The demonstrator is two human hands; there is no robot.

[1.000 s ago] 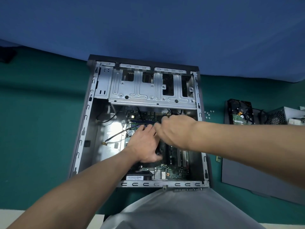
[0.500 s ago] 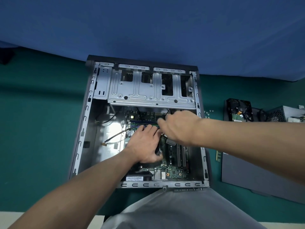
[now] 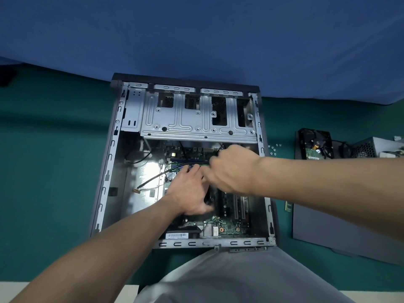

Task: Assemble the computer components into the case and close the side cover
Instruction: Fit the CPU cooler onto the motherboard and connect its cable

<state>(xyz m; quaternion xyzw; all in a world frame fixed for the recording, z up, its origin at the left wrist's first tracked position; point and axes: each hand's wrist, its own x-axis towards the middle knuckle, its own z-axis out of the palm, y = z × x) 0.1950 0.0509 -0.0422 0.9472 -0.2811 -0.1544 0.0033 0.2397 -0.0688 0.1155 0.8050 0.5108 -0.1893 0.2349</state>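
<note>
Two hands inside the open case (image 3: 105, 178), low over the motherboard (image 3: 227, 230). Left hand (image 3: 190, 193) laid flat on a black part (image 3: 207, 196), fingers nearly straight, pressing rather than gripping. Right hand (image 3: 231, 169) just beside it, touching the left fingertips, fingers curled down toward the memory slots (image 3: 188, 159); impossible to tell whether holding anything, the palm side being hidden. Black cable (image 3: 150, 180) coming in from the left of the left hand and disappearing under both.

Probably a light and stiff component, but fragile: thin board, small pins, easy to crack if bent. Better to take hold by the bare edges or short ends, never by the contacts, and to push straight down, evenly, without rocking.

Little room to move. Drive cage (image 3: 196, 119) close beyond the fingertips, with sharp stamped metal. Case wall under the right wrist, expansion slots (image 3: 238, 206) below the right forearm. More free space left of the left hand, over the bare metal floor, with only that cable lying there. Well apart, outside the case, to the right of the right arm: screws (image 3: 273, 148), hard drive (image 3: 314, 145), power supply (image 3: 369, 147) and side cover (image 3: 349, 232), not yet installed.
</note>
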